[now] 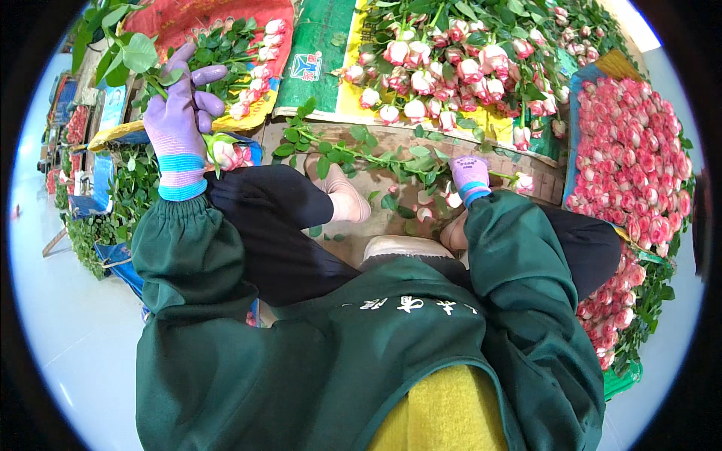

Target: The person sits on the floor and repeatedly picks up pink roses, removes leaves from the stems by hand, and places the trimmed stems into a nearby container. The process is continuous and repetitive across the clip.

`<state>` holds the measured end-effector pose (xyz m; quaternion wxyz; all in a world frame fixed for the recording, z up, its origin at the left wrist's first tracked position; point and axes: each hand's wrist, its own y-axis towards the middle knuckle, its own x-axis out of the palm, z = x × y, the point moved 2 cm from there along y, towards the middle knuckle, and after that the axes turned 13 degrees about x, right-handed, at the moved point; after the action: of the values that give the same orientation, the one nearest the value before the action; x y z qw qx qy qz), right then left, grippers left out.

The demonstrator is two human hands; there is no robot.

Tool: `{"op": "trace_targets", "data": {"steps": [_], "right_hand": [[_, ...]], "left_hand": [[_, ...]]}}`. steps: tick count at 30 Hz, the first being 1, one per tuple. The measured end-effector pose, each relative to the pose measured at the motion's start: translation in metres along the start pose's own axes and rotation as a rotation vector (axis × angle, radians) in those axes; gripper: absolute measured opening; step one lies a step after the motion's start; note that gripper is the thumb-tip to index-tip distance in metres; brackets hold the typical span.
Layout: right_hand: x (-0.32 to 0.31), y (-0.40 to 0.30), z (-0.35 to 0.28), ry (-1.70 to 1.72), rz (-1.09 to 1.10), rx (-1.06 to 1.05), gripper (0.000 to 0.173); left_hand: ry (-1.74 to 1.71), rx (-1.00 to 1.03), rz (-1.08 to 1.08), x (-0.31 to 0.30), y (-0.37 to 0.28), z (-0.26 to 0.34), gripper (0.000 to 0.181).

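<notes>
My left hand, in a purple coated glove, holds a rose stem, its fingers partly spread. The white-and-pink bloom of this rose shows below the palm, and its leaves stick out past the fingers; the stem between is mostly hidden by the hand. My right hand, gloved alike, is closed around the stem of a second rose. That bloom points right, and its leafy stem stretches left in front of the wooden edge.
Cut roses are heaped on a green and yellow sheet ahead. A red sheet with more roses lies front left. Packed pink roses stand at right, leafy bundles at left. Fallen leaves and petals litter the floor between my feet.
</notes>
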<state>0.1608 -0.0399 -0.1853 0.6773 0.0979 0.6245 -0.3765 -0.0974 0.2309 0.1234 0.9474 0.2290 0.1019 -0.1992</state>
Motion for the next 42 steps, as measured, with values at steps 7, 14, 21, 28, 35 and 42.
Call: {"op": "trace_targets", "data": {"steps": [7,14,21,28,35,42], "right_hand": [[0.014,0.005,-0.004,0.022,0.098,-0.015,0.019],[0.022,0.001,0.01,0.177,0.038,-0.023,0.02],[0.026,0.006,-0.009,0.167,0.115,-0.014,0.02],[-0.014,-0.008,-0.028,0.098,-0.007,-0.05,0.017],[-0.001,-0.012,-0.025,0.136,-0.128,0.03,0.016],[0.002,-0.002,-0.029,0.181,-0.078,0.048,0.017]], "left_hand": [[0.014,-0.036,0.002,0.003,0.002,-0.002,0.042],[0.0,-0.032,-0.015,0.01,0.003,-0.001,0.043],[0.015,-0.023,-0.04,0.014,0.005,-0.001,0.038],[0.054,-0.027,-0.119,-0.001,0.004,-0.018,0.043],[0.12,-0.072,-0.135,0.017,0.005,-0.012,0.043],[0.15,-0.059,-0.169,0.021,0.006,-0.006,0.046]]}}
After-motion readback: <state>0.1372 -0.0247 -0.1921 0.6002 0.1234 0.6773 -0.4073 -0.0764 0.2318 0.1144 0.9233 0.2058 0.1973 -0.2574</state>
